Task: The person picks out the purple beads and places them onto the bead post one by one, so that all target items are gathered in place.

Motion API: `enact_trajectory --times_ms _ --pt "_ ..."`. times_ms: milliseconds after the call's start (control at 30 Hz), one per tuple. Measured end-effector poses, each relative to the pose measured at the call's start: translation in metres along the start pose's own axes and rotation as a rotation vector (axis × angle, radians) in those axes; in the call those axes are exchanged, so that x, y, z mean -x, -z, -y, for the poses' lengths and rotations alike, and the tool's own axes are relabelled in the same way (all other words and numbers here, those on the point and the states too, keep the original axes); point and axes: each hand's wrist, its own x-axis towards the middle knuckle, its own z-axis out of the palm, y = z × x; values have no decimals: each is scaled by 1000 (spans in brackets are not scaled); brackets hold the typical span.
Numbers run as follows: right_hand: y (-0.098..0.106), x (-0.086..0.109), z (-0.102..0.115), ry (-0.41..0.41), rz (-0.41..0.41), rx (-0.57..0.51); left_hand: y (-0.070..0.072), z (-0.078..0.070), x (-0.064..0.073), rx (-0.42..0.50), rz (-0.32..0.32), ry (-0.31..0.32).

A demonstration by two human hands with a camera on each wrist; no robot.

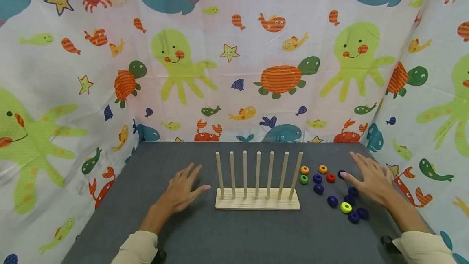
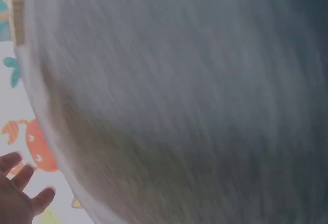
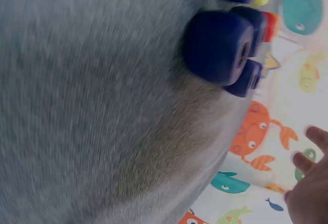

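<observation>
A light wooden rack with a row of several upright bare pegs stands mid-table. My left hand hovers to its left, fingers spread and holding nothing; the left wrist view catches only its fingertips at the lower left. To the rack's right lie loose beads: several dark blue ones, such as a dark blue bead, two orange, a green bead, a red bead and a yellow bead. My right hand, fingers extended, is at the right side of these beads, its thumb overlapping a dark blue one in the head view.
The dark grey table reaches back to a curtain printed with sea animals, which also hangs along both sides. In the right wrist view, a dark blue bead looms close to the camera.
</observation>
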Motion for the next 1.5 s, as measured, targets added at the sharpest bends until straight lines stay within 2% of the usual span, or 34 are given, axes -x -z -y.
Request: enact_trajectory --times_ms 100,233,400,633,900,1067,1367,1500 --pt "2 7 2 -19 24 -42 -3 -11 3 87 36 17" --pt "6 17 3 -47 57 -81 -9 -25 6 217 51 26" --pt "11 30 2 -93 146 -141 -17 -36 9 313 67 37" --pt "10 48 1 -133 239 -223 -25 -40 15 370 80 48" --pt "8 56 -2 -165 286 -264 -27 -43 18 440 64 -33" --pt "8 61 -5 -188 320 -295 -30 -43 19 444 71 -58" --pt "6 69 -10 -149 335 -312 -31 -43 19 451 76 -38" --pt "5 69 -12 -167 345 -310 -31 -45 18 445 81 -30"
